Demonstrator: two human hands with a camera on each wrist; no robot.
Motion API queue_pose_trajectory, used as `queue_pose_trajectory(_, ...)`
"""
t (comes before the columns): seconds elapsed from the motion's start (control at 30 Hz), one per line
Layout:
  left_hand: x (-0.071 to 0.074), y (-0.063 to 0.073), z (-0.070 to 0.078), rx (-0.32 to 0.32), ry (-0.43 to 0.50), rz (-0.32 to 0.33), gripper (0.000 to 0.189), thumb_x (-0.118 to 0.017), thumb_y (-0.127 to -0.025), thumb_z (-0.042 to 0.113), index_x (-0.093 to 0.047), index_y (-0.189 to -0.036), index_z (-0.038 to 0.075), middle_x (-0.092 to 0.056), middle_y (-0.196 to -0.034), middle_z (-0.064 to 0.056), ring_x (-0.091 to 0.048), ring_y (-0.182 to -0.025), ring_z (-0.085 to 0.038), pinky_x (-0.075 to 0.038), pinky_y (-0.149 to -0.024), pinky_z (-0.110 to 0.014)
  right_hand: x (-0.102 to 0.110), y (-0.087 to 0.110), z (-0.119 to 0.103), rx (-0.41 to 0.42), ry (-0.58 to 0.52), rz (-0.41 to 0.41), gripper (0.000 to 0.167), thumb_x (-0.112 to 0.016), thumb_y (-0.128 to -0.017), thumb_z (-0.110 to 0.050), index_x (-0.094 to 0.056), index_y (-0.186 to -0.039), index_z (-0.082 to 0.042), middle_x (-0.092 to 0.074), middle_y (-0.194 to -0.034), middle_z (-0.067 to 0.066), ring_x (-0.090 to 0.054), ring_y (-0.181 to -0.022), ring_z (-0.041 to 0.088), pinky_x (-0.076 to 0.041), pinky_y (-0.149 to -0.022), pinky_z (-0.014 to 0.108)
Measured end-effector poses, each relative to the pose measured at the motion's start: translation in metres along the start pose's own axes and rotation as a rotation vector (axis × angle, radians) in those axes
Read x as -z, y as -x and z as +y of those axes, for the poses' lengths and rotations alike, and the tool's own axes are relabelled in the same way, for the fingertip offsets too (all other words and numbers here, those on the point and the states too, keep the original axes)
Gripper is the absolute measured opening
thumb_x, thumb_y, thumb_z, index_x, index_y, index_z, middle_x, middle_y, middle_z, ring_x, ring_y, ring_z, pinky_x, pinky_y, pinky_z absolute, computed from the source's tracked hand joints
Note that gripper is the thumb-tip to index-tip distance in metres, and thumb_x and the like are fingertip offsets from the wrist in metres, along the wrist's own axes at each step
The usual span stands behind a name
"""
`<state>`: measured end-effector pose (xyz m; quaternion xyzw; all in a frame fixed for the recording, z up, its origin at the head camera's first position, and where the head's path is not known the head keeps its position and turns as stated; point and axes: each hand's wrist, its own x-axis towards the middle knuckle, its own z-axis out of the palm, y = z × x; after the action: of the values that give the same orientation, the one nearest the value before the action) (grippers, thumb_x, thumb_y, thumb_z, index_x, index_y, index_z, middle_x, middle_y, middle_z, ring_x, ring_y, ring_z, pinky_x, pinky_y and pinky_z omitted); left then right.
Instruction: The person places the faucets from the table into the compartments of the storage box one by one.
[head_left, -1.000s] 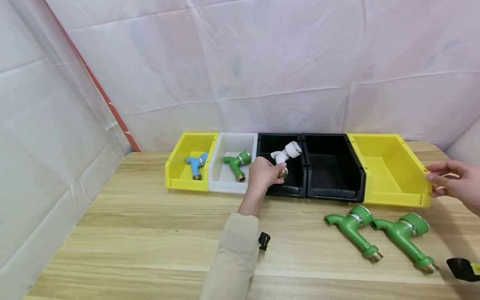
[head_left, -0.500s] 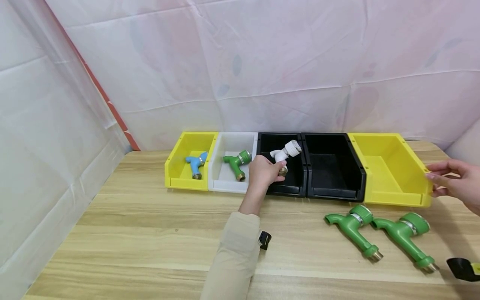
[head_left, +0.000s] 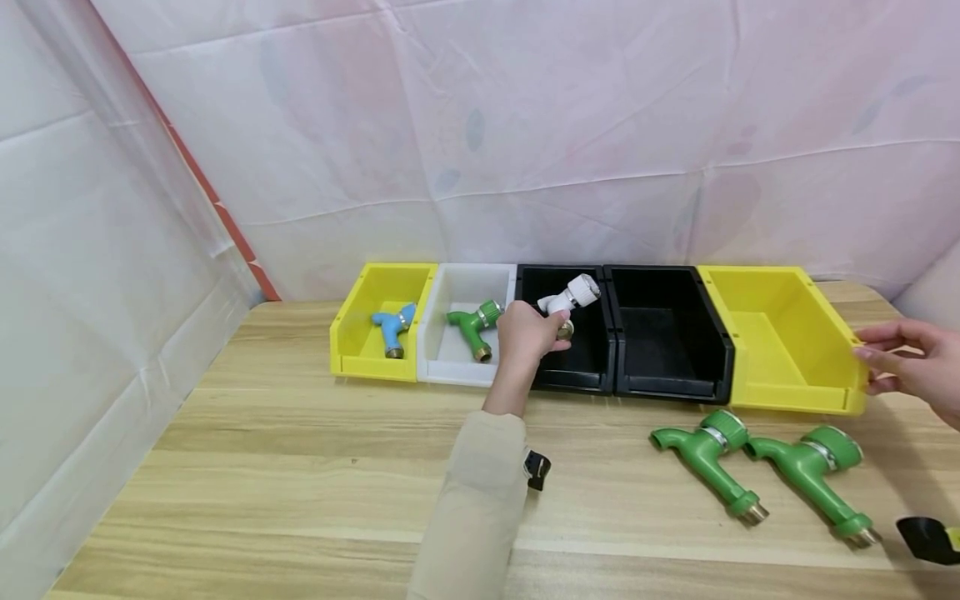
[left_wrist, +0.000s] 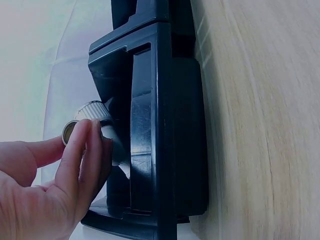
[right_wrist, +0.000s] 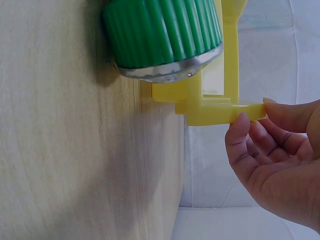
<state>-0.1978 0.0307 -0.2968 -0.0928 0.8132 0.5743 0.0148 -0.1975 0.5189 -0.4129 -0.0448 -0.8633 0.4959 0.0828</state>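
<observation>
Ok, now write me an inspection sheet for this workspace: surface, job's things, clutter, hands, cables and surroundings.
Surface: light wood-grain table
Job's things: white tap at the opening of the left black bin; blue tap inside left yellow bin; green tap inside white bin; two green taps on the table
Clutter: nothing seen
Hands: left hand pinches the white tap; right hand pinches the edge of the right yellow bin
Cables: nothing seen
Surroundings: pale sheets behind and at the left

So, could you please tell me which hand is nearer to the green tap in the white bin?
Left: the left hand is just right of that green tap, holding the white tap; the right hand pinches the far-right yellow bin.
</observation>
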Motion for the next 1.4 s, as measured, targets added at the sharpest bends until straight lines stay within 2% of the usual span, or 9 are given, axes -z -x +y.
queue_pose_trajectory(0.13, -0.001, -0.001, 0.0, 0.009, 0.016, 0.009, 0.024, -0.071, -0.08, 0.015, -0.062, -0.086, -0.006, -0.062, -0.069, -0.017, -0.064, -0.051, -0.019, -0.052, -0.067, -0.022, 0.001, 0.001, 0.0, 0.001, -0.016, 0.0, 0.018, -0.061, -0.087, -0.014, -0.059, -0.098, -0.028, -0.053, -0.081, -0.001, -0.059, -0.058, 0.014, -0.053, -0.048, 0.033)
queue_pose_trajectory(0.37, -0.003, 0.0, -0.001, 0.001, 0.011, 0.023, 0.025, -0.072, -0.08, 0.014, -0.063, -0.09, -0.007, -0.062, -0.07, -0.017, -0.064, -0.049, -0.018, -0.052, -0.056, -0.021, 0.001, 0.002, 0.001, 0.002, -0.036, -0.01, 0.018, -0.06, -0.088, -0.014, -0.059, -0.098, -0.028, -0.053, -0.079, -0.006, -0.06, -0.059, 0.013, -0.053, -0.048, 0.033)
queue_pose_trajectory(0.57, -0.004, 0.0, -0.001, -0.013, 0.029, 0.036, 0.028, -0.071, -0.079, 0.008, -0.061, -0.097, -0.01, -0.063, -0.078, -0.023, -0.064, -0.051, -0.021, -0.051, -0.048, -0.02, -0.001, 0.001, -0.001, 0.005, -0.025, -0.011, 0.017, -0.06, -0.088, -0.015, -0.059, -0.098, -0.028, -0.053, -0.08, -0.007, -0.059, -0.059, 0.012, -0.053, -0.048, 0.033)
queue_pose_trajectory(0.67, -0.003, 0.001, -0.002, -0.003, 0.045, 0.032, 0.022, -0.07, -0.079, 0.004, -0.062, -0.093, -0.011, -0.063, -0.082, -0.024, -0.064, -0.052, -0.021, -0.051, -0.049, -0.02, -0.002, 0.002, -0.004, 0.005, -0.031, -0.013, 0.017, -0.06, -0.088, -0.014, -0.059, -0.097, -0.029, -0.053, -0.079, -0.007, -0.059, -0.059, 0.012, -0.053, -0.048, 0.033)
queue_pose_trajectory(0.8, -0.001, 0.002, -0.002, 0.021, 0.004, 0.013, 0.017, -0.07, -0.08, 0.008, -0.064, -0.082, -0.008, -0.065, -0.073, -0.019, -0.065, -0.054, -0.019, -0.052, -0.066, -0.023, -0.002, 0.003, -0.005, 0.006, -0.039, -0.017, 0.018, -0.059, -0.088, -0.013, -0.059, -0.096, -0.029, -0.054, -0.079, -0.008, -0.059, -0.059, 0.012, -0.053, -0.047, 0.032)
queue_pose_trajectory(0.9, 0.001, 0.003, -0.001, 0.038, -0.003, -0.008, 0.02, -0.071, -0.08, 0.012, -0.065, -0.079, -0.006, -0.065, -0.072, -0.016, -0.065, -0.055, -0.019, -0.052, -0.071, -0.023, -0.002, 0.005, -0.007, 0.007, -0.047, -0.021, 0.019, -0.058, -0.089, -0.012, -0.059, -0.095, -0.03, -0.054, -0.078, -0.008, -0.059, -0.058, 0.012, -0.052, -0.047, 0.032)
queue_pose_trajectory(1.03, 0.003, 0.003, 0.0, 0.061, 0.011, -0.033, 0.021, -0.072, -0.08, 0.014, -0.066, -0.079, -0.006, -0.064, -0.079, -0.016, -0.066, -0.057, -0.019, -0.052, -0.063, -0.021, -0.005, 0.007, -0.013, 0.001, -0.065, -0.03, 0.021, -0.059, -0.089, -0.011, -0.059, -0.092, -0.031, -0.054, -0.077, -0.009, -0.058, -0.058, 0.011, -0.052, -0.046, 0.032)
queue_pose_trajectory(1.2, 0.006, 0.004, 0.0, 0.095, -0.014, -0.07, 0.023, -0.071, -0.081, 0.018, -0.067, -0.083, -0.004, -0.063, -0.069, -0.008, -0.066, -0.059, -0.018, -0.052, -0.06, -0.02, -0.005, 0.008, -0.017, 0.002, -0.087, -0.03, 0.023, -0.059, -0.088, -0.009, -0.06, -0.091, -0.032, -0.054, -0.076, -0.008, -0.058, -0.057, 0.011, -0.052, -0.045, 0.031)
queue_pose_trajectory(1.4, 0.013, 0.004, 0.001, 0.093, 0.002, -0.097, 0.024, -0.07, -0.082, 0.02, -0.068, -0.086, -0.003, -0.062, -0.063, -0.006, -0.066, -0.061, -0.018, -0.052, -0.06, -0.02, -0.006, 0.007, -0.016, -0.001, -0.059, -0.026, 0.02, -0.06, -0.088, -0.013, -0.059, -0.091, -0.032, -0.052, -0.077, -0.007, -0.058, -0.057, 0.011, -0.052, -0.046, 0.031)
